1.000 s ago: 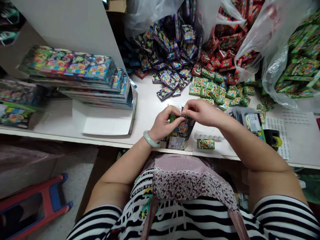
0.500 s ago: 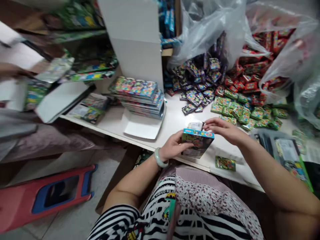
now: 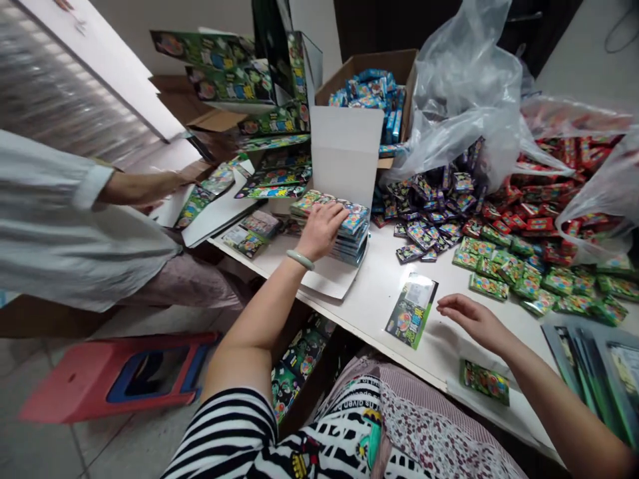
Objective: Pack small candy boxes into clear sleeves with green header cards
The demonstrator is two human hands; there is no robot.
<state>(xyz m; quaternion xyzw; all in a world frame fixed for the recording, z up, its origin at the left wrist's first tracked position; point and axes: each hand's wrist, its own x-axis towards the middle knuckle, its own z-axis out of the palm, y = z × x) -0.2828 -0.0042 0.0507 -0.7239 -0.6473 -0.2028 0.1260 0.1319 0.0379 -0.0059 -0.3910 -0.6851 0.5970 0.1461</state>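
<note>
My left hand point(image 3: 322, 231), with a pale bangle at the wrist, reaches over a stack of thin printed boxes point(image 3: 355, 223). Its fingers curl over the stack's top front edge, closed on a box there; the thumb is hidden. The stack stands in an open white carton point(image 3: 329, 283). My right hand point(image 3: 472, 318) hovers over the white table, open, fingers extended and holding nothing. Just left of it lies a flat printed packet point(image 3: 412, 311) with a clear upper part. Near my right forearm lies a small green packet point(image 3: 484, 381).
Purple packets point(image 3: 424, 233), green packets point(image 3: 514, 269) and red packets point(image 3: 539, 213) lie heaped behind, with clear plastic bags point(image 3: 464, 80). A cardboard box point(image 3: 367, 63) holds blue packets. Another person's arm point(image 3: 142, 187) works at left. A red stool point(image 3: 120, 376) stands on the floor.
My left hand has moved left from the table front to the stack. The blue-edged box is gone from between my hands, baring the flat packet. The view has shifted left.
</note>
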